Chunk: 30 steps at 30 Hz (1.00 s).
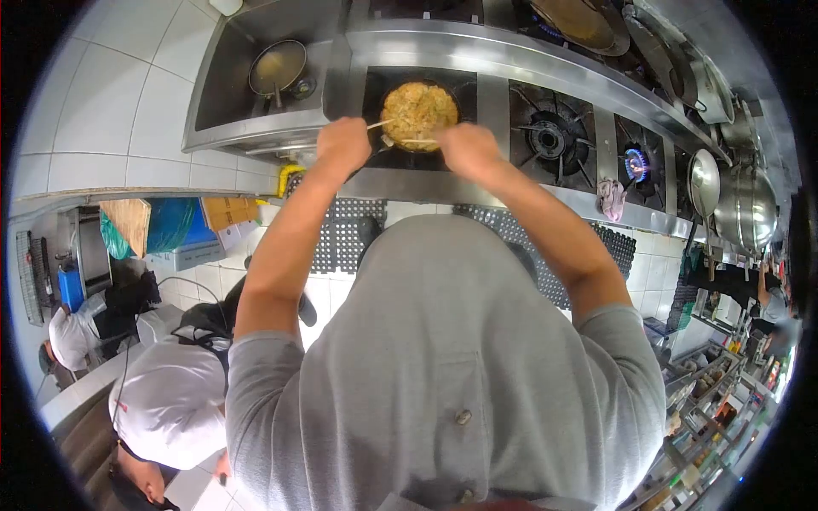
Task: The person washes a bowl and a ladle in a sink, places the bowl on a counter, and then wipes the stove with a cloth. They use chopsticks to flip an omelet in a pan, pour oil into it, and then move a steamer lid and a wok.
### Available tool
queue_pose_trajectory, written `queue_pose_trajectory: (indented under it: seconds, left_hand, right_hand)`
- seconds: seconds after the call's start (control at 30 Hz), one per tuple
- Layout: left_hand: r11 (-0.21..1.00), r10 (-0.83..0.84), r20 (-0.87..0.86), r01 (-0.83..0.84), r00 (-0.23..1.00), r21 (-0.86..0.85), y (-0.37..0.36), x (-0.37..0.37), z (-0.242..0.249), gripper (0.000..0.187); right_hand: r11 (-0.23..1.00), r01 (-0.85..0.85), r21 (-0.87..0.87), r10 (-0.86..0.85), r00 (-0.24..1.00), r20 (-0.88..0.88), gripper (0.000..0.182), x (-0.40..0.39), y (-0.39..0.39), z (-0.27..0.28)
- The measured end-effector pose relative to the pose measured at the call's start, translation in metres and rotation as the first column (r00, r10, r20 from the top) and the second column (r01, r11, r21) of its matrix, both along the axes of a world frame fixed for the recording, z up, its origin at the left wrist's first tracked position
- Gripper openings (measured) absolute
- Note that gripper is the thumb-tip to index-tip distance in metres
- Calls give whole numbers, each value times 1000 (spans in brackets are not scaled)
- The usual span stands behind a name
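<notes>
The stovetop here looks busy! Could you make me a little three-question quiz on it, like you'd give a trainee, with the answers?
1. True or false: the large burner just right of the food, as seen in the picture, is alight.
2. Multiple choice: which hand is nearer the metal basin?
A) The right hand
B) The left hand
C) Both equally near
3. Fill in the gap: the cloth lies near a ____ flame.

Key:
1. False; no flame shows there.
2. B
3. Blue (with a purplish tinge)
</notes>
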<state>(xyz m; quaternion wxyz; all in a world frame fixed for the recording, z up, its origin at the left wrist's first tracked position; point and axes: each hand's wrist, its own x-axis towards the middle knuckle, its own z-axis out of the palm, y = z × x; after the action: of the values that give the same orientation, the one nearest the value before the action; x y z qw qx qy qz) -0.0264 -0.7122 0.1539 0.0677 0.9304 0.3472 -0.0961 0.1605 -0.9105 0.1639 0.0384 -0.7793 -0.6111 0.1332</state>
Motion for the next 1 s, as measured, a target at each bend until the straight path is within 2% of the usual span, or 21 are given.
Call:
queue_pose_trajectory:
  seconds: [0.07, 0.13, 0.2, 0.27, 0.3, 0.37, 0.4, 0.47, 0.5, 0.57, 0.6, 0.67, 0.73, 0.8, 0.87, 0.93, 0.97, 1.0]
  left_hand:
    - [1000, -1, -44, 2, 999, 23, 6, -7, -12, 25]
    - [999, 26, -27, -27, 999, -18, 12, -15, -2, 25]
    - [999, 5, 11, -5, 1000, -47, -8, -11, 27, 23]
    - [998, -8, 62, 12, 998, -58, -20, 1, 33, 21]
    - [998, -25, 96, 31, 995, -55, -24, 7, 24, 22]
    - [996, -80, 149, 84, 986, -18, -19, 12, -9, 24]
    - [996, -85, 149, 88, 985, -17, -11, 9, -21, 24]
    - [999, -34, 34, 35, 999, -36, 3, 0, -34, 23]
    - [999, -36, 37, 37, 999, -32, 5, 0, -21, 23]
    - [995, 29, 126, -17, 992, -97, 4, -7, -2, 23]
    - [994, 34, 114, -22, 993, -105, -1, -4, -6, 23]
    - [1000, 15, 174, -12, 985, -20, -3, 19, -15, 24]
    - [1000, 8, 100, -10, 995, 22, 6, 17, -34, 24]
    - [989, 143, 47, -142, 989, -32, 3, 8, -29, 23]
    - [985, 173, 59, -172, 983, -28, -14, 3, -21, 24]
    - [976, 197, 195, -173, 961, -131, -39, -5, -2, 25]
    - [977, 197, 282, -162, 939, -143, -45, -13, -15, 26]
    - [975, 202, 273, -168, 941, -142, -56, -16, -11, 26]
  right_hand:
    - [998, 56, -24, -55, 998, 32, 25, 12, -12, -22]
    - [988, 116, -98, -113, 993, 34, 24, 28, -24, -15]
    - [986, 136, -101, -137, 990, -12, 23, 26, -30, 8]
    - [982, 177, 63, -171, 981, -86, 21, 24, -25, 17]
    - [982, 175, 67, -169, 982, -86, 21, 26, -20, 14]
    - [970, 183, 163, -195, 979, 63, 18, 34, -8, -6]
    - [969, 187, 164, -200, 978, 63, 18, 40, -8, -14]
    - [980, 198, -29, -194, 975, 104, 17, 55, -15, -26]
    - [980, 199, -24, -196, 975, 107, 17, 61, -18, -24]
    - [978, 171, 119, -181, 981, 74, 17, 64, -24, -21]
    - [980, 169, 110, -176, 982, 64, 17, 57, -20, -17]
    - [962, 222, 157, -232, 971, 48, 18, 50, -1, -10]
    - [972, 217, 94, -223, 973, 62, 19, 58, -3, -30]
    - [967, 253, 31, -255, 961, 109, 20, 72, -21, -39]
    - [963, 269, 0, -268, 962, 55, 20, 78, -35, -34]
    - [910, 372, 183, -349, 926, -147, 21, 67, -50, -25]
    - [861, 415, 295, -343, 901, -265, 19, 60, -54, -33]
    - [864, 413, 290, -339, 900, -273, 19, 46, -55, -34]
